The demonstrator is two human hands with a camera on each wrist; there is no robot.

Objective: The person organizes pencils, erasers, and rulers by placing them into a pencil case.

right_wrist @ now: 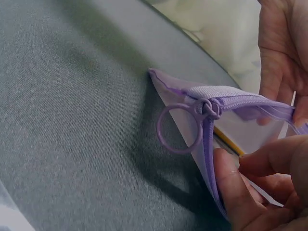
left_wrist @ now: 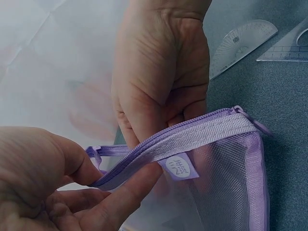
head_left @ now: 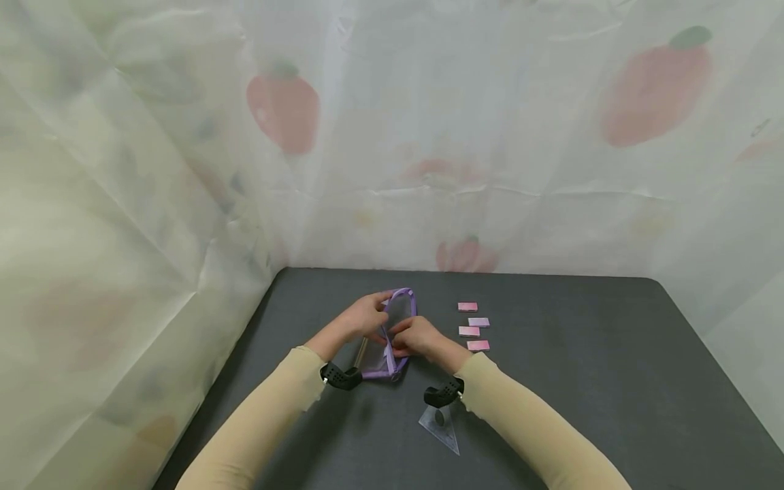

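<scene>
A purple mesh zip pouch [head_left: 392,333] stands on its edge on the dark table [head_left: 551,381], held between both hands. My left hand [head_left: 366,316] pinches the zipper tape [left_wrist: 192,137] between thumb and forefinger. My right hand [head_left: 412,338] pinches the opposite edge of the pouch mouth near its end, fingers curled round the fabric [right_wrist: 236,173]. The round zipper pull ring [right_wrist: 180,127] hangs at the pouch's end, away from both hands. A white label [left_wrist: 179,167] sits under the tape. Something yellow and thin [right_wrist: 230,140] shows inside the pouch.
Several small pink and lilac erasers [head_left: 473,326] lie in a column right of the pouch. A clear set square [head_left: 441,427] lies near my right wrist, and a protractor [left_wrist: 240,43] lies beside it. Fruit-printed white sheeting [head_left: 392,136] walls the back and sides.
</scene>
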